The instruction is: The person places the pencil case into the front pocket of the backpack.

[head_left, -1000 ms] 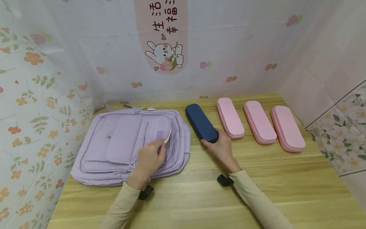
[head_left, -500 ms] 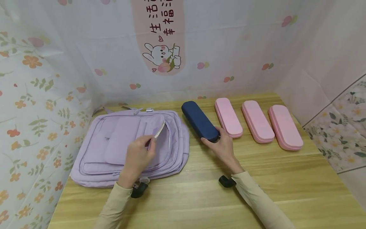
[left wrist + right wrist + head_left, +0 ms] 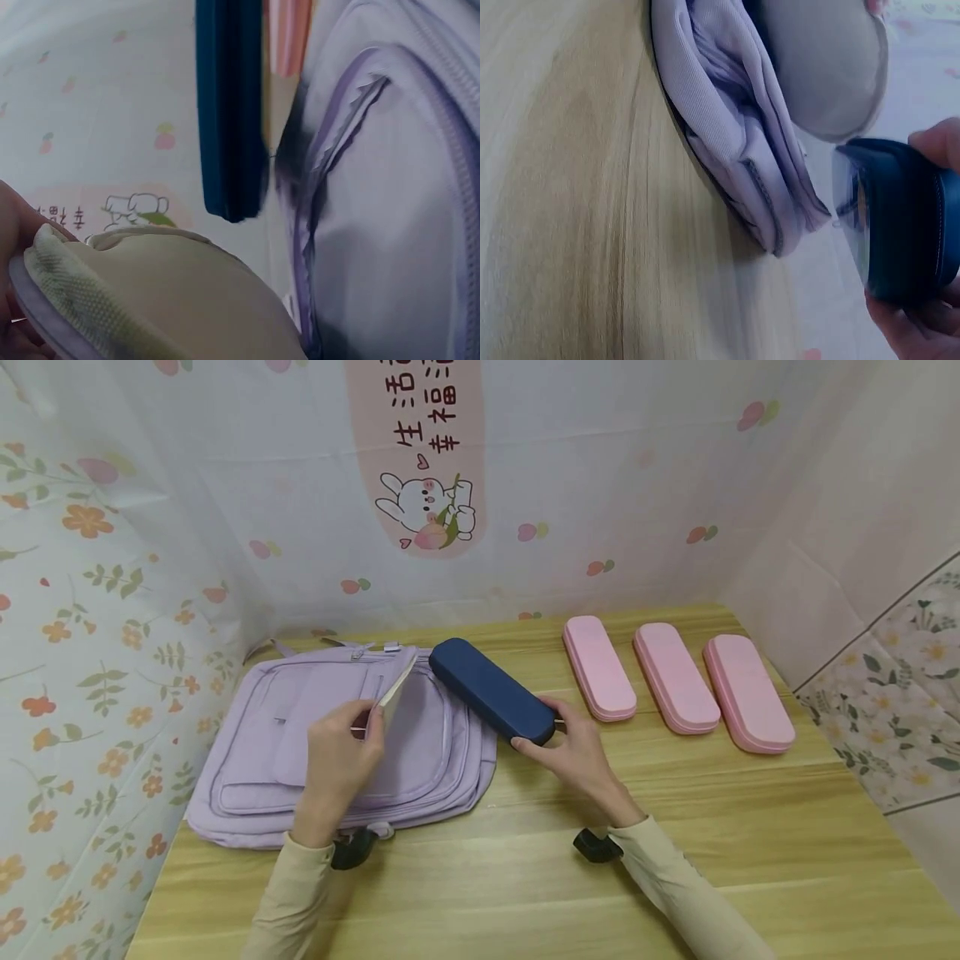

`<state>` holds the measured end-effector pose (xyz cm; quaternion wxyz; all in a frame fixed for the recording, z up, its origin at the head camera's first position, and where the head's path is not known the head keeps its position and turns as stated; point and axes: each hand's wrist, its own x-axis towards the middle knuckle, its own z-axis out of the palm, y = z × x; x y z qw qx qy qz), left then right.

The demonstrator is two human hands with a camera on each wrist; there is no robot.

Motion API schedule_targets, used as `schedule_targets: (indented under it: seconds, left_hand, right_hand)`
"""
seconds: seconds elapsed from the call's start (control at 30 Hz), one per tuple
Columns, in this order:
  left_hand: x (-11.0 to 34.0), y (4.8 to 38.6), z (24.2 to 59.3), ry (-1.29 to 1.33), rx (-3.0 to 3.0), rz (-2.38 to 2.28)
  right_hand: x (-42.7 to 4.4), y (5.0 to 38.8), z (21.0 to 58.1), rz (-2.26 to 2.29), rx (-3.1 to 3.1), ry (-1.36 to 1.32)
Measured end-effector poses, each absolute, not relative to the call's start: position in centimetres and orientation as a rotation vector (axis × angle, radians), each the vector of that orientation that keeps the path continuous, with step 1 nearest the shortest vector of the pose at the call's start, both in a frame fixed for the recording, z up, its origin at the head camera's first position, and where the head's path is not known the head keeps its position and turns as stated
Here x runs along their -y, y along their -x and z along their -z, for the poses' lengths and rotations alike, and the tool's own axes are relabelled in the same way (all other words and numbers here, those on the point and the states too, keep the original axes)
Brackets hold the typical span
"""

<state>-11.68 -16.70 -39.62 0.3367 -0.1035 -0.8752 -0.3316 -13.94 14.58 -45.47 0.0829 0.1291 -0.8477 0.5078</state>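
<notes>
A lilac backpack (image 3: 247, 752) lies flat on the table at the left, its front pocket unzipped. My left hand (image 3: 341, 760) pinches the edge of the pocket flap (image 3: 393, 693) and holds it raised; the left wrist view shows the flap's pale lining (image 3: 180, 285) and the open pocket (image 3: 397, 225). My right hand (image 3: 577, 760) grips the near end of a dark blue case (image 3: 491, 689), thumb on one side and fingers on the other. The case's far end is over the backpack's right edge. In the right wrist view the case (image 3: 907, 217) is beside the backpack (image 3: 727, 135).
Three pink cases, the left one (image 3: 600, 668), the middle one (image 3: 677, 678) and the right one (image 3: 750, 693), lie in a row at the right on the wooden table (image 3: 525, 877). A printed curtain (image 3: 300, 460) hangs behind.
The left hand has moved left and lifted the flap, opening the pocket wider. The right hand has brought the blue case left, from the table to the backpack's edge.
</notes>
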Motion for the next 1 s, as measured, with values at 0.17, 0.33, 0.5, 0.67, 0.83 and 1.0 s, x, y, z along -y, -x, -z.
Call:
schedule_targets:
  seconds: [0.17,0.33,0.5,0.67,0.83,1.0]
  left_hand:
    - [17.3,11.6,39.2,0.218,2.265,0.906]
    - [17.6,11.5,39.1,0.202,2.231,0.930]
    - [17.8,11.3,39.0,0.191,2.195,0.939]
    - [17.8,11.0,38.7,0.192,2.170,0.939]
    - [17.8,10.9,38.6,0.184,2.157,0.949]
    - [17.7,10.8,38.5,0.170,2.158,0.939]
  right_hand:
    - [-14.0,13.8,45.5,-1.565,2.584,-0.521]
    - [-13.1,13.8,45.7,-1.577,2.655,-0.630]
    - [-12.1,14.1,45.8,-1.587,2.684,-0.753]
    - [-11.0,14.7,45.5,-1.606,2.700,-0.872]
    - [-9.5,15.7,45.1,-1.563,2.687,-1.049]
    - [-7.5,16.3,44.8,-1.392,2.682,-1.184]
